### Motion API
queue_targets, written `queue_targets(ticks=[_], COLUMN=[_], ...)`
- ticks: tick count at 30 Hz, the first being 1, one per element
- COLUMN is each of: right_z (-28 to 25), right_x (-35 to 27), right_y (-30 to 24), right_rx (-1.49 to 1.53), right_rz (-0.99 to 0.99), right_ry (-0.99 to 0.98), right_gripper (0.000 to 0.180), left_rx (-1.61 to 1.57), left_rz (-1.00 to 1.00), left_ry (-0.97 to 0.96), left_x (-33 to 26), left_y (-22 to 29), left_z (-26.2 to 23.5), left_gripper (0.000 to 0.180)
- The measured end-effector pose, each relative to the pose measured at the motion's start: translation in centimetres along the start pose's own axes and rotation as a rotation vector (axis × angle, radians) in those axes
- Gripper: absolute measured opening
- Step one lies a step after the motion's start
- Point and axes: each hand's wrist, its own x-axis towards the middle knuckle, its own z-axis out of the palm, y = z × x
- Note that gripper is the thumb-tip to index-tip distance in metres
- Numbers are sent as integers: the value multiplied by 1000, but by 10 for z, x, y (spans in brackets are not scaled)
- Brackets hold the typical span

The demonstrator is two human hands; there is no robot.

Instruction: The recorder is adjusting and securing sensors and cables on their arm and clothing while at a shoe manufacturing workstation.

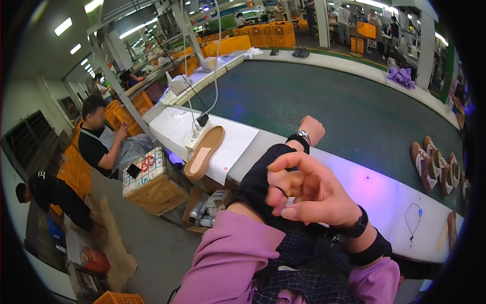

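Note:
My left hand [311, 129] is a closed fist at the end of an outstretched arm, held over the near edge of the green conveyor belt [283, 86]. A metal watch and a black sleeve cover are on that arm. Nearer to me, my right hand [324, 190] curls in front of the left forearm. Its thumb and fingertips come together around a small pale bit and a thin dark loop, too small to name. A tan shoe sole [206, 152] with a pale patch lies on a white sheet of paper [237, 144], left of my left arm.
Several brown-and-white shoes [430, 164] stand on the belt at right. A thin cord loop [415, 223] lies on the white ledge. Beside the sole are a power strip [200, 129] and cables. At left a person [106, 142] sits behind a taped box [157, 185]; another person [55, 197] bends.

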Motion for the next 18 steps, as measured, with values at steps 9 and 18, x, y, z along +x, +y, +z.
queue_targets(ticks=[9, 18], right_z=[-15, 26], right_x=[12, 51], right_y=[4, -4], right_rx=[-400, -1333], right_rz=[146, -424], right_ry=[192, -74], right_gripper=[28, 22], left_rx=[-164, -177], left_rz=[137, 157], left_ry=[50, 50], left_x=[6, -6], left_y=[23, 40], left_z=[-9, -2], left_gripper=[14, 13])
